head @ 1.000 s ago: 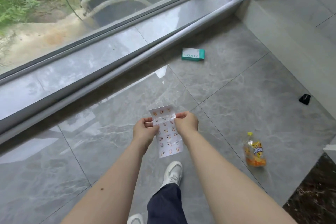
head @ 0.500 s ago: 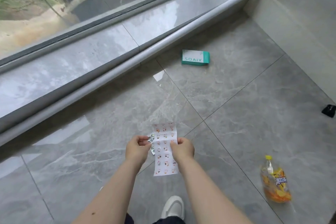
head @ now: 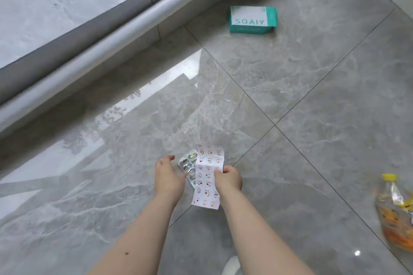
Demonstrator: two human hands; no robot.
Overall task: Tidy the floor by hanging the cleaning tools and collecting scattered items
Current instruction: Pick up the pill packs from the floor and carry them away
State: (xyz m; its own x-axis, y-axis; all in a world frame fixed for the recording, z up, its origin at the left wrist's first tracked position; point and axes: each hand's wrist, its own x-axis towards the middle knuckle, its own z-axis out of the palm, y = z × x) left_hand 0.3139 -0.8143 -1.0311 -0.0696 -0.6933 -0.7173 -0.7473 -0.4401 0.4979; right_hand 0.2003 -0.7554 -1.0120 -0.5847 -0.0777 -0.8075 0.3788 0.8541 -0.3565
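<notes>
Sticker sheet (head: 207, 178) now hangs from the right hand (head: 229, 179) alone, pinched at its edge; half a second ago both hands held it. Left hand (head: 168, 174) has let go, fingers loose, just beside the foil blister pack (head: 187, 164) behind the sheet. Who holds the pack: can't tell. Teal box (head: 252, 20) well beyond the sheet and snack bag (head: 395, 216) far right of it remain on the floor (head: 312, 96).

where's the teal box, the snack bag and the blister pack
teal box (head: 252, 19), head view, on its white printed top face
snack bag (head: 395, 219), head view, on its orange crinkled middle
blister pack (head: 187, 164), head view, on the silver foil between the hands
</notes>
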